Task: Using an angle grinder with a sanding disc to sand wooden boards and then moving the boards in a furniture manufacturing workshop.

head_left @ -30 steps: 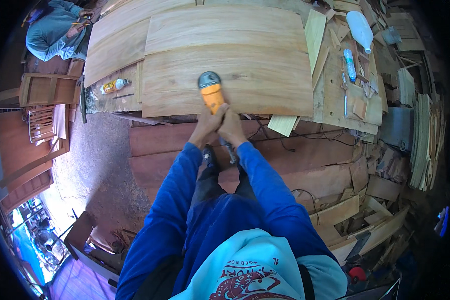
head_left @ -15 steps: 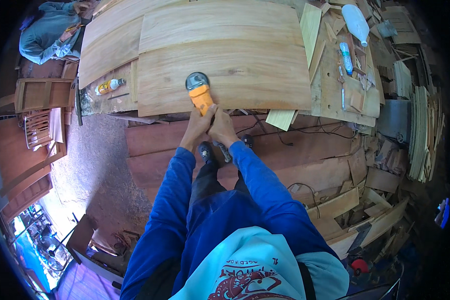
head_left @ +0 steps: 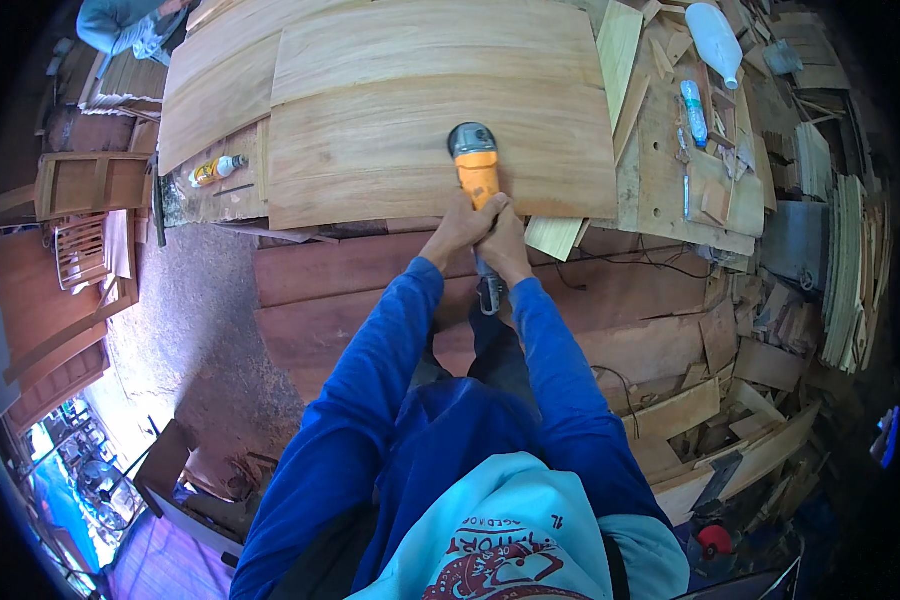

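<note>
Both my hands grip an orange and grey angle grinder [head_left: 478, 178] that lies lengthwise away from me. Its round dark head rests on or just over a wide wooden panel [head_left: 370, 150], right of the panel's middle; the disc beneath is hidden. My left hand [head_left: 458, 226] wraps the orange body from the left. My right hand [head_left: 507, 243] closes round it from the right and slightly nearer me. The grinder's grey rear end sticks out below my hands, beyond the panel's near edge.
On the left of the bench lies a bottle with a yellow label [head_left: 218, 171]. To the right are a white jug [head_left: 714, 45], a blue bottle [head_left: 694, 114] and wood offcuts. Reddish boards [head_left: 350, 320] and dark cables lie below the bench. Another person [head_left: 125, 25] is at the far left.
My hands have carried the grinder to the right across the panel, and its head has swung to point more straight ahead. The other person has shifted away toward the top edge.
</note>
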`<state>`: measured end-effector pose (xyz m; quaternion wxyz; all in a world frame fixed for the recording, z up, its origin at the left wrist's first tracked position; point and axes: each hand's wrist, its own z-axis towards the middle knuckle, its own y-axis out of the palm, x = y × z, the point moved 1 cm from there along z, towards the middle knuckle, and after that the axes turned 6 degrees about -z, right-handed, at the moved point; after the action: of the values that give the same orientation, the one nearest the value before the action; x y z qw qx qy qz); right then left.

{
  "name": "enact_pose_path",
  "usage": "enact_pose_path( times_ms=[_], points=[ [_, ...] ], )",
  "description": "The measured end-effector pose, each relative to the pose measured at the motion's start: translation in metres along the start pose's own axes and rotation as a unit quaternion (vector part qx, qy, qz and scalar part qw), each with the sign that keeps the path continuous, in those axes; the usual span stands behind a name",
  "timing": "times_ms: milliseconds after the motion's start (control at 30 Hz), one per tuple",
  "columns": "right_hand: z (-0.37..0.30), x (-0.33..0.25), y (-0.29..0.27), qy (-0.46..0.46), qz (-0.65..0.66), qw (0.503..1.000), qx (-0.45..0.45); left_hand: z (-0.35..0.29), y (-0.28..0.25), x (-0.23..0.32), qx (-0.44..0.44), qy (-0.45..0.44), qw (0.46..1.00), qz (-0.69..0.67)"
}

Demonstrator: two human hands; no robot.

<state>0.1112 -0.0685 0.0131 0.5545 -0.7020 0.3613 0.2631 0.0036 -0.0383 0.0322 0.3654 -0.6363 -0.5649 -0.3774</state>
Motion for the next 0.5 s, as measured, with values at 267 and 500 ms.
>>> enact_pose_path(
  times_ms=[267,500],
  points=[
    [-0.008,0.051,-0.037,0.064,0.106,0.99,0.072,0.022,0.07,-0.01,-0.089,0.054,0.993,0.061],
    [-0.016,0.032,-0.038,0.065,0.094,0.99,0.078,0.019,0.064,-0.03,-0.054,0.027,0.995,0.085]
  ],
)
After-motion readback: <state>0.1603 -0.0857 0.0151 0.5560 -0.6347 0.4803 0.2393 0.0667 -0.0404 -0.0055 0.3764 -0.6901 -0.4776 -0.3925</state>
